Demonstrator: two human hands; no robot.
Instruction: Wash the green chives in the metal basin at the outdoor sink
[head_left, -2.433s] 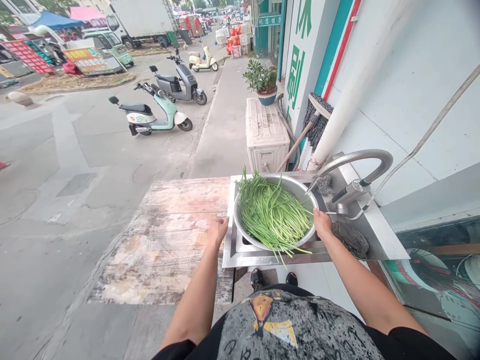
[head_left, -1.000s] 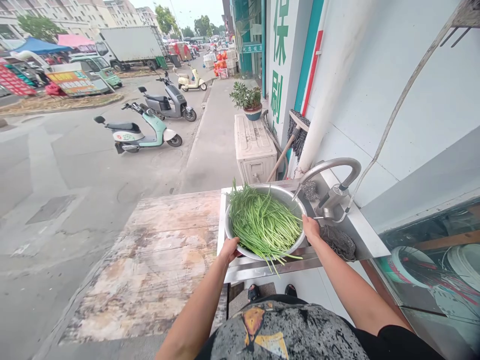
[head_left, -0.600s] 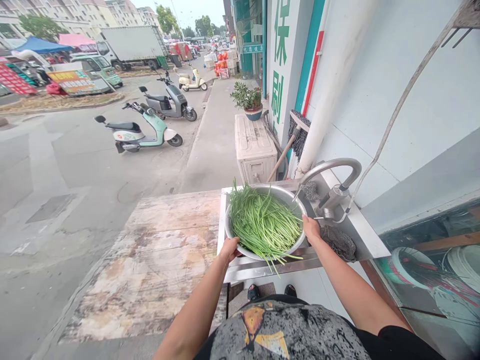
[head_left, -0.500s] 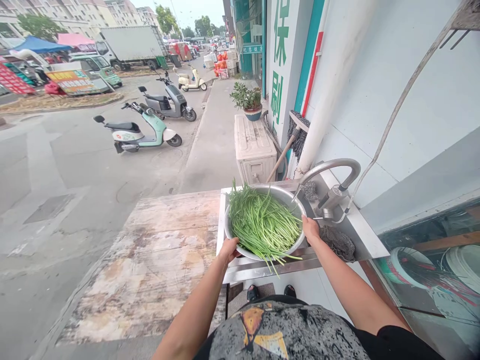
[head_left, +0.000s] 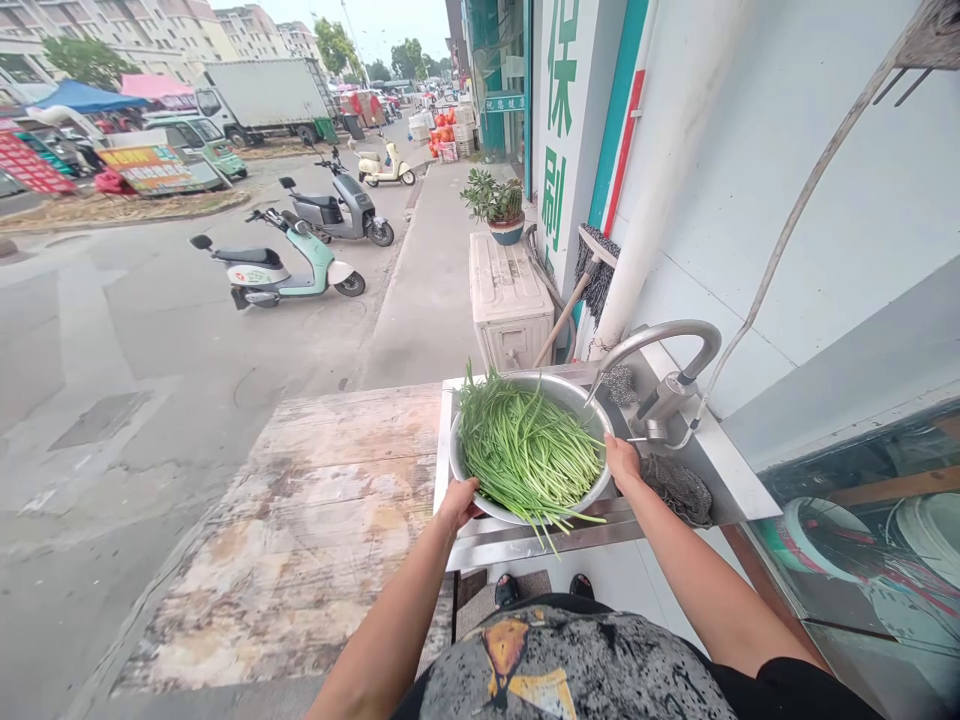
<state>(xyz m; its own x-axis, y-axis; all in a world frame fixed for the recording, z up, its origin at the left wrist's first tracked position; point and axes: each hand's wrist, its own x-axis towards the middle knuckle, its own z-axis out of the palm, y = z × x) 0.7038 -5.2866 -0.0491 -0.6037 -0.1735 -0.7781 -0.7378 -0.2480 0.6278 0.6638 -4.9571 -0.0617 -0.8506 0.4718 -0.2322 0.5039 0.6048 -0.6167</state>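
A round metal basin [head_left: 576, 391] sits at the sink, heaped with long thin green garlic chives [head_left: 532, 445]. Some of the stalks hang over its near rim. My left hand [head_left: 458, 502] grips the basin's rim at the near left, thumb on top. At the right side of the rim, my right hand [head_left: 622, 461] is closed on the edge. The undersides of both hands' fingers are hidden. Above the basin's back right edge curves the spout of a metal faucet [head_left: 667, 335].
The steel sink [head_left: 739, 480] holds a dark mesh bundle [head_left: 677, 488] and a steel scrubber [head_left: 619, 384]. A worn wooden board [head_left: 315, 520] lies to the left. Behind stand a pale box [head_left: 511, 300], a potted plant [head_left: 504, 205] and a mop [head_left: 598, 262]. A mint scooter [head_left: 289, 262] is parked beyond.
The view has shifted very slightly. Both hands keep their hold on the basin, and the basin and chives stay in place.
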